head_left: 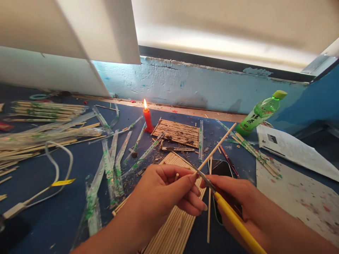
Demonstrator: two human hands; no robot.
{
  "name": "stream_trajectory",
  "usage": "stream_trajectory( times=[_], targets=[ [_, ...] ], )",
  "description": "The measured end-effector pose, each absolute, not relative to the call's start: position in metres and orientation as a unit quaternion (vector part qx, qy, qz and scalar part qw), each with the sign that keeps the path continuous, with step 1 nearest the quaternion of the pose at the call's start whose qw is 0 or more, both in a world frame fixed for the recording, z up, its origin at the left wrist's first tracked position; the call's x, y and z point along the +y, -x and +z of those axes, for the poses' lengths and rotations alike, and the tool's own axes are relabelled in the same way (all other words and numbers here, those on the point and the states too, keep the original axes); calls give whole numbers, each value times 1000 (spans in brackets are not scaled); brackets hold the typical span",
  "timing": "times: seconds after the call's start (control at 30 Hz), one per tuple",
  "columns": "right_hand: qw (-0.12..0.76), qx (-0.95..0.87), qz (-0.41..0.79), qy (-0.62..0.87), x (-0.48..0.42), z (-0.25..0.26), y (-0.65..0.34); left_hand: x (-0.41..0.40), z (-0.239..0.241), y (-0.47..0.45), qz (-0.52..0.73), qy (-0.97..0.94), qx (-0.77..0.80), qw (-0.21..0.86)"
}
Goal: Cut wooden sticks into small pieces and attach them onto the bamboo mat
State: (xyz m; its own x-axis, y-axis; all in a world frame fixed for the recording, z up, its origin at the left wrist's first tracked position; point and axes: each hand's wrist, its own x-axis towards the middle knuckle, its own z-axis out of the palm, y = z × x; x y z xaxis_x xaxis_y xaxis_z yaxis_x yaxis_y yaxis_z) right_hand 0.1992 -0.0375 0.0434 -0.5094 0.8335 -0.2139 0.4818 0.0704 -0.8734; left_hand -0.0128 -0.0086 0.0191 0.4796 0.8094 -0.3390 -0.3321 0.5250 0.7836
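My left hand pinches a thin wooden chopstick, which slants up to the right. My right hand grips yellow-handled scissors, whose metal blades meet the stick just beyond my left fingertips. Part of the handle is hidden by the fingers. Beneath both hands lies a flat panel of sticks set side by side. A single loose stick rests right of the panel, over a dark phone that my right hand partly covers.
A lit red candle stands at the back, beside a darkened stick panel and a craft knife. Wrappers, bundled chopsticks and a white cable are left. A green bottle and papers are right.
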Motion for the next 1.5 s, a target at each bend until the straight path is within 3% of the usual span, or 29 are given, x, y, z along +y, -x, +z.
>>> stream_trajectory(
  times=[0.5,0.9,1.17,1.5],
  targets=[
    [160,-758,396,492,-39,46,-208,-8,14,15,346,-295,358,815],
    [157,-764,399,481,-38,49,-204,-9,17,13,355,-307,382,796],
    [154,-726,476,471,-38,46,-197,-10,19,13,358,-314,388,789],
    [137,-737,440,494,-35,47,-206,-8,15,13,360,-260,347,826]
  ],
)
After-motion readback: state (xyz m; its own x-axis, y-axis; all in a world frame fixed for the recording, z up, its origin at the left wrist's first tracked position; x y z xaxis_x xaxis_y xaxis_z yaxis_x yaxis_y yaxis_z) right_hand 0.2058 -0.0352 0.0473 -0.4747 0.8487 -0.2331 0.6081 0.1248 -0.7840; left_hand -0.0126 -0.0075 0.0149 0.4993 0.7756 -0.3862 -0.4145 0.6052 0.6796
